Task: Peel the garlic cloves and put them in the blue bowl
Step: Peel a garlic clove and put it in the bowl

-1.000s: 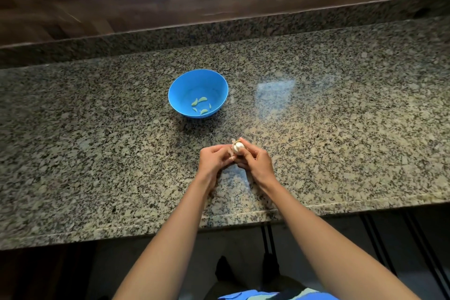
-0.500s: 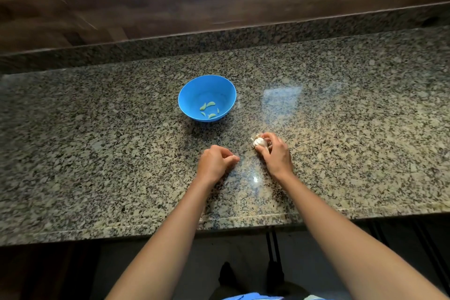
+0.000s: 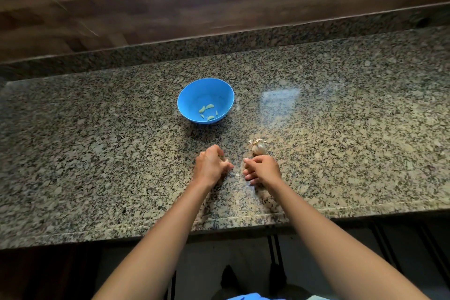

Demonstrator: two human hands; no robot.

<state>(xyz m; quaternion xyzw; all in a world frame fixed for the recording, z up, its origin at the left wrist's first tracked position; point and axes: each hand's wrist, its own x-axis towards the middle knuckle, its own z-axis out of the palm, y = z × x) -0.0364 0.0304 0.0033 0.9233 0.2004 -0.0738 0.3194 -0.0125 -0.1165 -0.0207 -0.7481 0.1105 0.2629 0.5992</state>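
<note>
The blue bowl stands on the granite counter past my hands, with several peeled pale-green garlic cloves in its bottom. A papery white garlic bulb lies on the counter in front of the bowl, to its right. Just behind the bulb is my right hand, fingers loosely curled, apart from the bulb and holding nothing. To its left, my left hand is curled, with a small pale piece, apparently a garlic clove, pinched at its fingertips. A narrow gap separates the two hands.
The speckled granite counter runs the full width, with a low granite upstand and wood wall behind. Its front edge lies under my forearms. Small bits of garlic skin lie between my hands.
My right hand has let go of the garlic bulb, left it on the counter and drawn back toward my left hand. My left hand stays curled. The camera view has tilted up slightly.
</note>
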